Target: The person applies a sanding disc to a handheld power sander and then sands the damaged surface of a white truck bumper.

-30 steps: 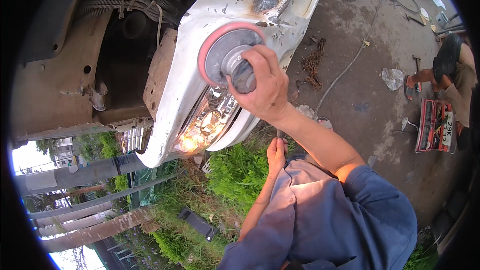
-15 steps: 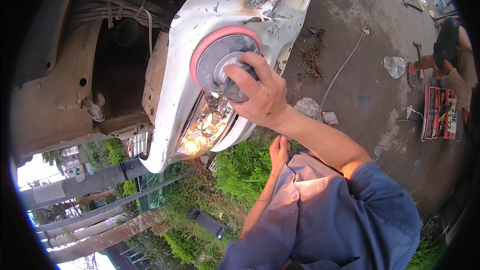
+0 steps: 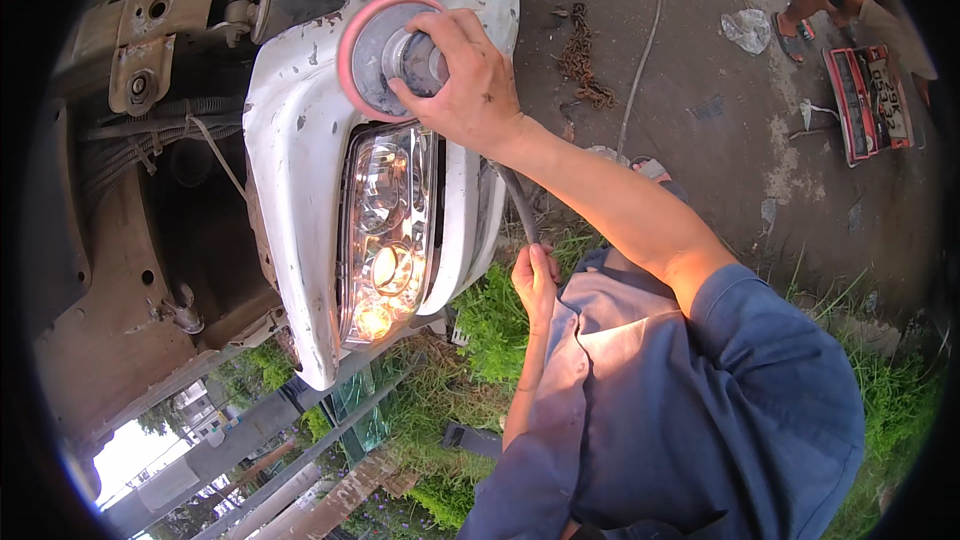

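My right hand (image 3: 470,90) is wrapped round the dark body of a round sander (image 3: 370,65) with a pink-rimmed disc, held over the scratched, peeling upper part of a white vehicle bumper (image 3: 290,140). Just below the disc is a headlight (image 3: 385,200) set in the bumper, its lower end lit orange. A dark hose (image 3: 522,200) runs down from behind my right forearm to my left hand (image 3: 535,280), whose closed fingers grip it near my body.
Vehicle underbody parts (image 3: 140,200) fill the left. On the ground at right lie a rusty chain (image 3: 585,70), a cable (image 3: 635,90), a plastic bag (image 3: 745,30) and a red-framed part (image 3: 850,110), beside another person's legs (image 3: 800,10). Weeds (image 3: 490,330) grow below.
The view has shifted, and my right hand with the sander sits higher relative to the headlight, uncovering more of it. The hose above my left hand shows more clearly.
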